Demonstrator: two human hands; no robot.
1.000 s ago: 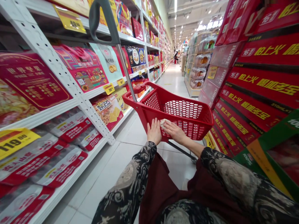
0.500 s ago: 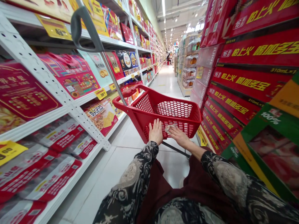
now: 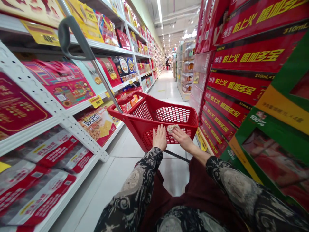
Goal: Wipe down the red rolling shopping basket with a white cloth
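Note:
A red plastic shopping basket [image 3: 135,119] with honeycomb holes stands in front of me, its long metal pole [image 3: 106,80] and grey handle [image 3: 83,48] leaning up to the left. My left hand [image 3: 159,138] lies flat against its near side, fingers stretched out. Just to the right, my right hand [image 3: 182,138] presses a crumpled, pale cloth [image 3: 173,129] to the same side, near the rim. The cloth is partly hidden under the fingers. No goods show inside the basket.
White shelves [image 3: 79,111] with boxed snacks and price tags run along the left. Stacked red drink cartons [image 3: 241,80] and a green carton [image 3: 263,129] rise close on the right. A tiled aisle [image 3: 165,83] stretches ahead, with a person far off.
My right hand and the cloth have moved up to the basket's rim, showing more of the cloth. My left hand stays on the basket's side. The whole view has shifted slightly.

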